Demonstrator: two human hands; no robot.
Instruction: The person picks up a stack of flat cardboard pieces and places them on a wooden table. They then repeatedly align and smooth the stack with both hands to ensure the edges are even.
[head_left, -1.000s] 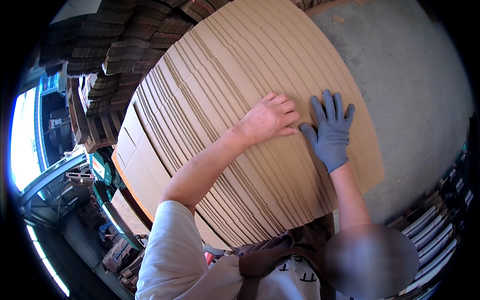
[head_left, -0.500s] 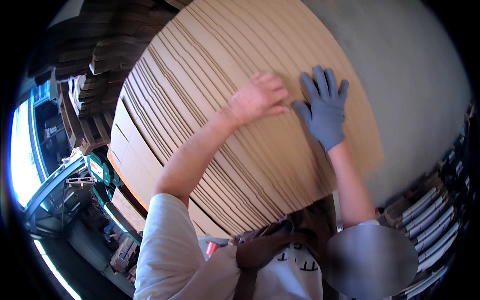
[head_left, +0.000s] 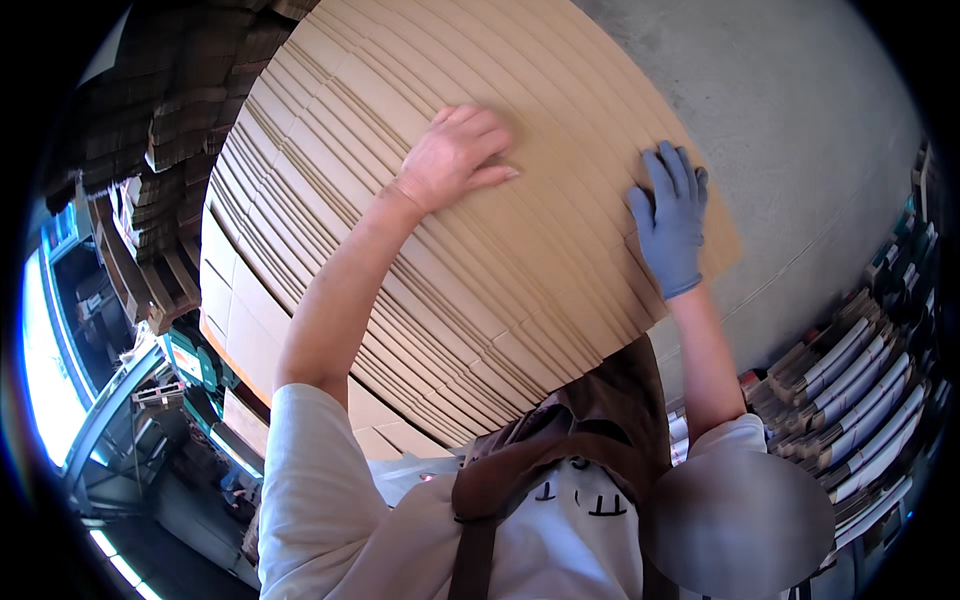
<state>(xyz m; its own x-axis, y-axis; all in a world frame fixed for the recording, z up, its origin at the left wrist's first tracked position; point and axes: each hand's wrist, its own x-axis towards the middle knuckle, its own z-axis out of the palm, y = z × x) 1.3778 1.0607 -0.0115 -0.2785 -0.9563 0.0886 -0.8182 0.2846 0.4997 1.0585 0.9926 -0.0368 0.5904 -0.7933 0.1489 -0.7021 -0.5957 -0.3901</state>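
A long, fanned-out pile of flat brown cardboard sheets (head_left: 560, 250) stretches before me, their edges overlapping like shingles. My bare left hand (head_left: 458, 160) rests on top of the sheets near the middle, its fingers loosely bent and the thumb held apart. It holds no sheet that I can see. In a grey glove, my right hand (head_left: 672, 220) lies against the sheets close to their right edge. Its fingers point away from me and the thumb is spread; nothing shows in its grip.
Grey floor (head_left: 800, 150) lies to the right of the pile. Bundled flat stacks (head_left: 850, 400) stand at the lower right. Dark stacked cardboard (head_left: 190, 110) and a wooden pallet (head_left: 170, 285) are at the left. My brown apron (head_left: 610, 390) is against the pile's near edge.
My left hand has moved left across the sheets. The right hand has shifted slightly right toward the pile's edge, its fingers closer together. The pile appears further left in view.
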